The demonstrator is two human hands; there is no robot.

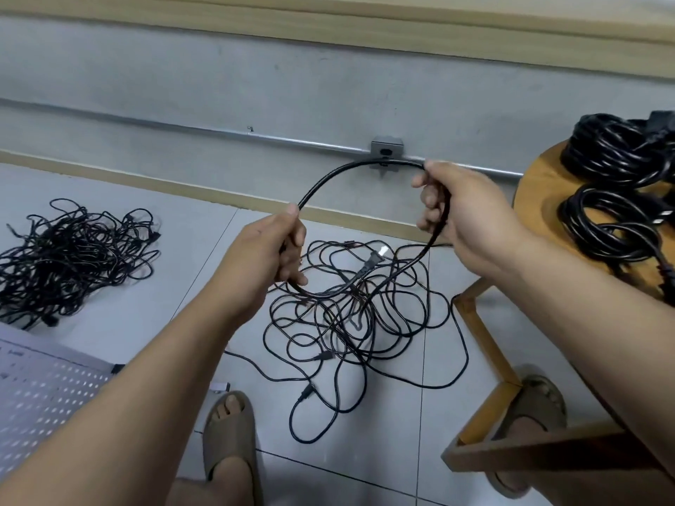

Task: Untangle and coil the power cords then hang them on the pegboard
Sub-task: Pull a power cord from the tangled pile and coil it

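- Above the tiled floor (109,323), between my two hands, I hold one black power cord (339,173) bent in an arch.
- My left hand (270,253) is closed around one side of the cord.
- My right hand (460,217) pinches the other side, fingers curled.
- Below lies a loose tangle of cords (358,315); a denser heap (69,257) is far left.
- Coiled cords (617,199) rest on the round stool (540,199) at right.
- A white pegboard (47,392) lies at lower left.

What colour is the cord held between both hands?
Black; the cord arches between the hands, seen clearly in the head view.
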